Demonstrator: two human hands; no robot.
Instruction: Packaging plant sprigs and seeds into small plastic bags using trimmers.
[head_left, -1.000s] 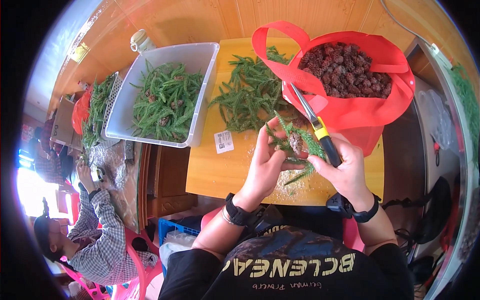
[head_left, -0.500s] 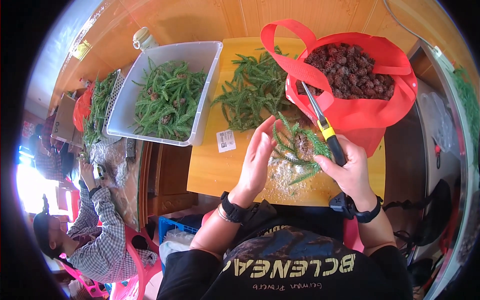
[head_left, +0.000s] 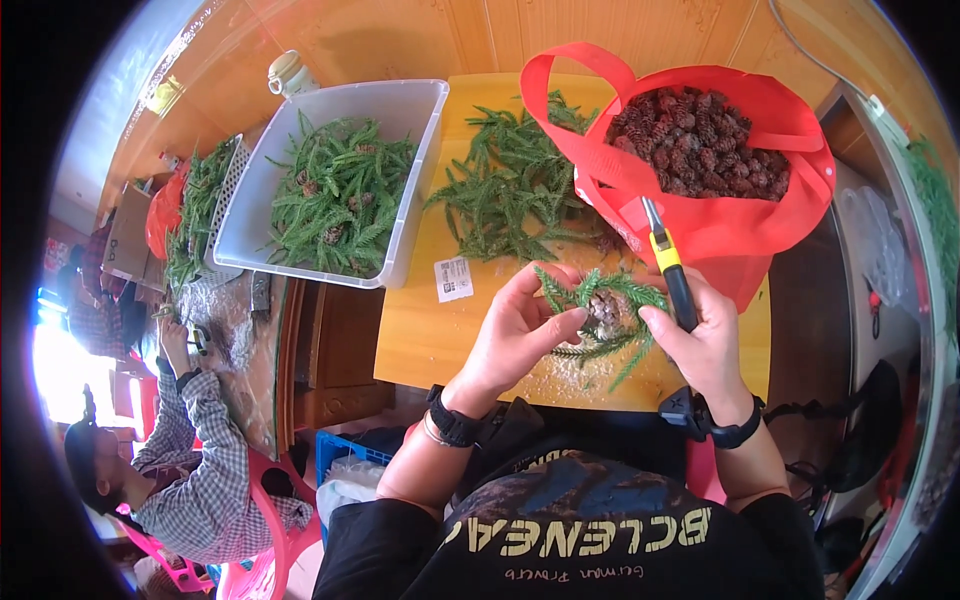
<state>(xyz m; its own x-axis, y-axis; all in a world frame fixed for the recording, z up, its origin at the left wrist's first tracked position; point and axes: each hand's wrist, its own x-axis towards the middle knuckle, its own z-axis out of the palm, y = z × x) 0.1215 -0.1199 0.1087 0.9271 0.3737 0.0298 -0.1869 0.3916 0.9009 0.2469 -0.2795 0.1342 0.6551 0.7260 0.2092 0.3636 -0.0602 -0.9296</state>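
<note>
Over the near part of the yellow table, both hands hold a green pine sprig [head_left: 637, 292] with a brown pine cone [head_left: 606, 311] in its middle. My left hand [head_left: 513, 338] grips the sprig's left side, its thumb against the cone. My right hand [head_left: 712, 348] pinches the right side between thumb and fingers. Held in that same hand, a pair of pliers [head_left: 676, 285] with black and yellow handles points up and away; its jaws lie in front of the red bag. The right fingers are partly hidden behind the pliers and sprig.
Beyond my hands lie a pile of pine sprigs [head_left: 515, 190] and a white label [head_left: 453, 280]. A red bag [head_left: 700, 235] of pine cones stands at the far right, a clear bin [head_left: 400, 240] of sprigs at left. Another person [head_left: 215, 460] sits at a table farther left.
My left hand, open beside the sprig before, has closed on its left side. The sprig has turned and come slightly nearer. The pliers have tilted more upright in my right hand.
</note>
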